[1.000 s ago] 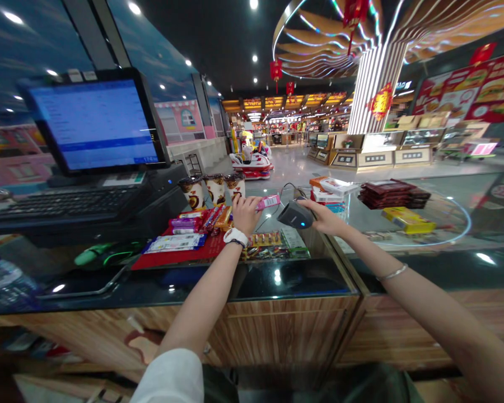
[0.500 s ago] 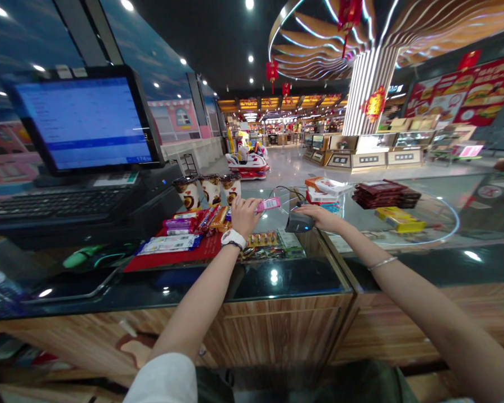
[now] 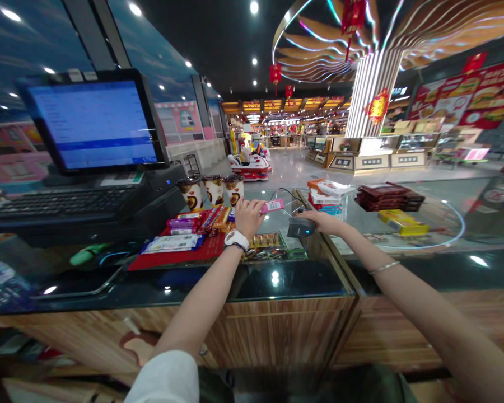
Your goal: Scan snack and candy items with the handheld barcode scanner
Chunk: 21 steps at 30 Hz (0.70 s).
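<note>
My left hand (image 3: 249, 218) is closed on one end of a small pink packet (image 3: 273, 206), whose white barcode label faces up. My right hand (image 3: 322, 222) grips a dark barcode scanner (image 3: 301, 227) with a small blue light on it. The scanner's head is just to the right of and below the packet, apart from it. Left of my left hand, several wrapped snack bars (image 3: 212, 219) and a white-and-blue packet (image 3: 174, 243) lie on a red sheet (image 3: 151, 261). Behind them stand three patterned cups (image 3: 214, 191) with dark lids.
A monitor (image 3: 94, 126) and black keyboard (image 3: 67, 204) stand at the left, with a computer mouse (image 3: 117, 256) in front. On the glass counter to the right are stacked small boxes (image 3: 325, 196), dark red packets (image 3: 386, 197) and a yellow box (image 3: 403, 221).
The view has shifted slightly, so everything sits a little further right in the picture. Both hands keep their holds, with the packet and scanner in nearly the same relation.
</note>
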Available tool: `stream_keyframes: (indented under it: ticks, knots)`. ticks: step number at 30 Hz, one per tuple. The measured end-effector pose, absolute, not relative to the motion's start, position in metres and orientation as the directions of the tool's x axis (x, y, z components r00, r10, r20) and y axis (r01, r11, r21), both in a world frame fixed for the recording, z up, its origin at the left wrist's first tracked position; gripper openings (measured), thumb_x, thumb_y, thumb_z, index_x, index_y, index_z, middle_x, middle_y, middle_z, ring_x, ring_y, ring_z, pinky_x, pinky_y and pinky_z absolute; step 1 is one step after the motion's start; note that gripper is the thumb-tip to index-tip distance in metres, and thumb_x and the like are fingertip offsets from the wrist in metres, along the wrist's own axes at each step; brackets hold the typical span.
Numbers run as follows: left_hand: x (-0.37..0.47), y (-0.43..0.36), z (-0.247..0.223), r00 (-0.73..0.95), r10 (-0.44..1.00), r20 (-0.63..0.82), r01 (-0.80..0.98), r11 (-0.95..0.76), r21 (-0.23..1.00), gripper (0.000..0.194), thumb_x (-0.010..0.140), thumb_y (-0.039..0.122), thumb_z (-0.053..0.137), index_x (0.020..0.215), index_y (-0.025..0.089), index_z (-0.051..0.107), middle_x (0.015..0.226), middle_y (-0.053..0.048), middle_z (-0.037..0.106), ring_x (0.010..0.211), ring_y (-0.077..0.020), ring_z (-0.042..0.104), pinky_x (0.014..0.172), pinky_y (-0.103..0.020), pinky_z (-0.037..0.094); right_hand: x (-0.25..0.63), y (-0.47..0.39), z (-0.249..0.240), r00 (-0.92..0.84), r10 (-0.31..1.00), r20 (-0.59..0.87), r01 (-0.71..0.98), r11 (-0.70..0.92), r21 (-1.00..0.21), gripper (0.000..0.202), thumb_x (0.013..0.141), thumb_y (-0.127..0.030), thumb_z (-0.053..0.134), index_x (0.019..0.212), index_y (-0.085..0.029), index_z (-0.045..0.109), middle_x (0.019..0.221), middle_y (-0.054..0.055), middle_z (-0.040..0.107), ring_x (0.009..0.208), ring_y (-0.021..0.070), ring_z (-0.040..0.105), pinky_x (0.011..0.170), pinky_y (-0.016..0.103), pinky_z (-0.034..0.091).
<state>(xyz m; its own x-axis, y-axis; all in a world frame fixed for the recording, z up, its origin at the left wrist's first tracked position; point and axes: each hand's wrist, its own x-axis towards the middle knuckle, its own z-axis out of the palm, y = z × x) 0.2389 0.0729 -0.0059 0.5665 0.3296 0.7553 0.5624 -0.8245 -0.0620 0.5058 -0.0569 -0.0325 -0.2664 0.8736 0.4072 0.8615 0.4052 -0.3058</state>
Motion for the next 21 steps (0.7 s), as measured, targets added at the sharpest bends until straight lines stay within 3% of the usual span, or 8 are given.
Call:
stream_keyframes:
  ticks: [7, 14, 21]
  knots:
    - [0.240, 0.061, -0.001, 0.568, 0.321, 0.758, 0.544, -0.838, -0.052, 0.031, 0.088, 0.023, 0.065, 0.118, 0.026, 0.068, 0.113, -0.005, 0.073, 0.103, -0.0270, 0.060, 0.115, -0.051, 0.033, 0.490, -0.070, -0.017, -0.003, 0.793, 0.610, 0.894, 0.275, -0.353, 0.062, 0.082, -0.007, 0.045, 0.141, -0.021, 0.055, 0.137, 0.010, 0.064, 0.124, 0.0266, 0.062, 0.108, 0.050, 0.046]
    - [0.244, 0.052, 0.000, 0.585, 0.292, 0.757, 0.496, -0.867, -0.049, 0.033, 0.091, 0.025, 0.063, 0.123, 0.029, 0.066, 0.121, -0.005, 0.070, 0.107, -0.0256, 0.061, 0.113, -0.048, 0.036, 0.451, -0.075, -0.009, -0.007, 0.783, 0.621, 0.861, 0.321, -0.395, 0.062, 0.093, -0.030, 0.053, 0.153, -0.027, 0.038, 0.138, 0.009, 0.063, 0.124, 0.0294, 0.061, 0.107, 0.051, 0.046]
    - [0.246, 0.043, 0.000, 0.609, 0.306, 0.731, 0.485, -0.874, -0.038, 0.034, 0.092, 0.024, 0.061, 0.127, 0.026, 0.062, 0.124, -0.006, 0.066, 0.098, -0.0220, 0.067, 0.087, -0.034, 0.052, 0.436, -0.077, -0.008, -0.009, 0.792, 0.610, 0.823, 0.352, -0.445, 0.057, 0.093, -0.033, 0.053, 0.150, -0.029, 0.043, 0.143, 0.007, 0.059, 0.132, 0.0275, 0.055, 0.113, 0.050, 0.041]
